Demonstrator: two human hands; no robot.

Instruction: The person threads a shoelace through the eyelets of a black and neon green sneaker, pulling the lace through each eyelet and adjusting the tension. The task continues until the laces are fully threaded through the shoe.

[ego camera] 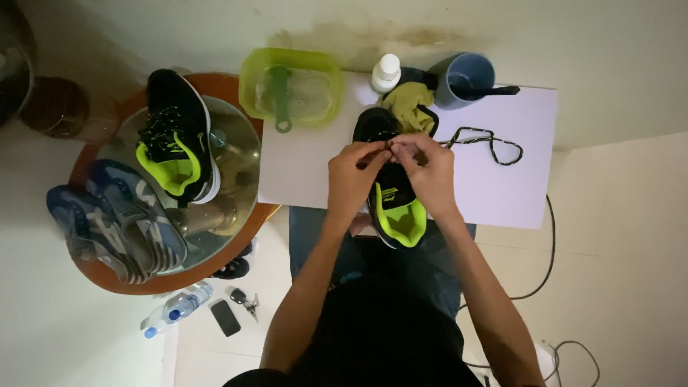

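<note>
At counter centre: black-lime shoe (398, 208), long axis near-far, heel toward person. Left hand (352, 175) and right hand (428, 172) meet over its eyelets, fingers pinching the lace (487, 141), which trails right.

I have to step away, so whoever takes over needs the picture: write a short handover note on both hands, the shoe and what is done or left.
Left hand and right hand: both pinch the lace over the black and lime shoe on the white board.
Lace: free end loops across the board to the right.
Done: matching shoe on the round table is already laced.
Left: this shoe's lacing looks unfinished; how many eyelets are threaded is hidden by the hands.
</note>
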